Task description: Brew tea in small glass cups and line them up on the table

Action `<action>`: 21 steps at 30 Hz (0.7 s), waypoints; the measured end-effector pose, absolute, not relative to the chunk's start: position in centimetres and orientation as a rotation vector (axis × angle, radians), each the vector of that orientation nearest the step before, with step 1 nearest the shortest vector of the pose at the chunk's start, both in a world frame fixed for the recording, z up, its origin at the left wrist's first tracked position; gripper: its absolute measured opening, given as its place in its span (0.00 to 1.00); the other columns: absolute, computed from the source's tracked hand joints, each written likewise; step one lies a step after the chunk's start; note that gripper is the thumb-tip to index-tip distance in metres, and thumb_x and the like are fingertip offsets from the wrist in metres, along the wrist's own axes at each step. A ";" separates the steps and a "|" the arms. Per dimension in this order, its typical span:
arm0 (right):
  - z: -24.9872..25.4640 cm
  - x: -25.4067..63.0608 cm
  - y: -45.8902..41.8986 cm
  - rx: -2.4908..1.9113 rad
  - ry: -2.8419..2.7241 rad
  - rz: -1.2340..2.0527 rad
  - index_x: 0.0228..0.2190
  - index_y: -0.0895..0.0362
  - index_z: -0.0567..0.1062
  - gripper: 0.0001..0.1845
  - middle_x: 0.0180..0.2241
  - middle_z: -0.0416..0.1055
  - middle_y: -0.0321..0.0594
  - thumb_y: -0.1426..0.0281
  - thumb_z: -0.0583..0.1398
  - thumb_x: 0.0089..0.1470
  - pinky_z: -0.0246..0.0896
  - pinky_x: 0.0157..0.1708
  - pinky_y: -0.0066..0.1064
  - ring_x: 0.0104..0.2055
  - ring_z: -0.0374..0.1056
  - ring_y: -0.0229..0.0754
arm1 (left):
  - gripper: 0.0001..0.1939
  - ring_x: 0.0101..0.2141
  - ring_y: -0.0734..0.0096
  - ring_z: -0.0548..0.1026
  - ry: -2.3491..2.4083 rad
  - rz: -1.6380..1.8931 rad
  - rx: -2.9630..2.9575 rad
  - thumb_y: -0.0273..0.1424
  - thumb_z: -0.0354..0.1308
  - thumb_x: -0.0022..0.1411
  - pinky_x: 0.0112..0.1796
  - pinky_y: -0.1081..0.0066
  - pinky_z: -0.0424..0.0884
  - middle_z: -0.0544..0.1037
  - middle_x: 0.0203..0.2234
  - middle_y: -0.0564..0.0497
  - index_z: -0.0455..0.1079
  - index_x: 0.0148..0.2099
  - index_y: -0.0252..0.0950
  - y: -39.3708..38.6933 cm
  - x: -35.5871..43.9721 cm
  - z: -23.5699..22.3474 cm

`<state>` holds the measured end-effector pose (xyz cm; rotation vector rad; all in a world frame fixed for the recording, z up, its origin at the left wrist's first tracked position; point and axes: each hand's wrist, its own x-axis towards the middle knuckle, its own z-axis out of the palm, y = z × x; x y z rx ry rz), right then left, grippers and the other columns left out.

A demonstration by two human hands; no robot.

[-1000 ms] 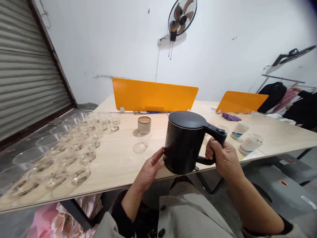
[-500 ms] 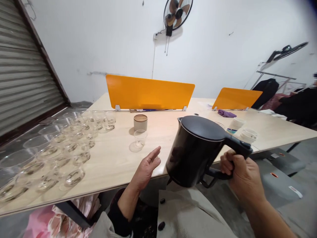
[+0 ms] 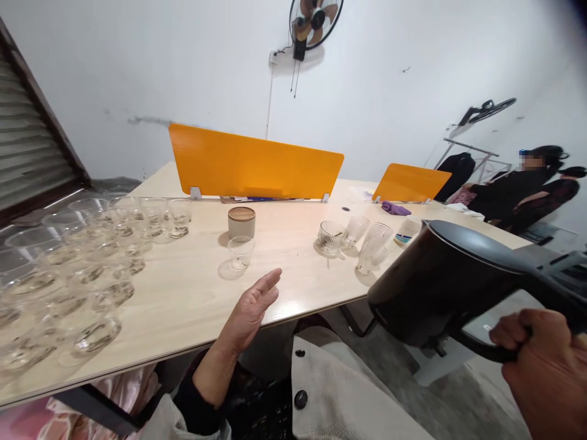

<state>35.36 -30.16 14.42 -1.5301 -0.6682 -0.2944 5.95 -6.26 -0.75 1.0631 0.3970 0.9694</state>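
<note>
My right hand (image 3: 543, 360) grips the handle of a black electric kettle (image 3: 444, 287), held off the table's front edge at the right, its lid closed and its spout towards the left. My left hand (image 3: 254, 305) hangs over the table edge with its fingers stretched out, holding nothing. Beyond that hand stands a small clear cup (image 3: 241, 253), in front of a grey canister (image 3: 241, 225) with a wooden lid. Many clear cups (image 3: 98, 330) with a little liquid low in them crowd the left end of the table.
A ribbed glass bowl (image 3: 331, 237) and clear tumblers (image 3: 372, 247) stand right of centre on the wooden table (image 3: 293, 287). Behind them are stacked paper cups (image 3: 408, 230) and a purple cloth (image 3: 395, 208). Orange dividers (image 3: 257, 165) cross the table. People (image 3: 518, 183) stand far right.
The kettle and my right hand have moved to the right, away from my body, uncovering the bowl and tumblers. My view has turned rightward. My left hand stays stretched out.
</note>
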 end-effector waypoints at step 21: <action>13.2 50.5 -22.3 -1.276 -0.631 -0.454 0.22 0.52 0.66 0.17 0.16 0.60 0.28 0.63 0.67 0.52 0.49 0.16 0.30 0.16 0.56 0.35 | 0.23 0.71 0.55 0.56 0.386 0.946 1.052 0.38 0.66 0.66 0.71 0.51 0.46 0.68 0.68 0.48 0.73 0.62 0.46 -6.1 5.9 -0.8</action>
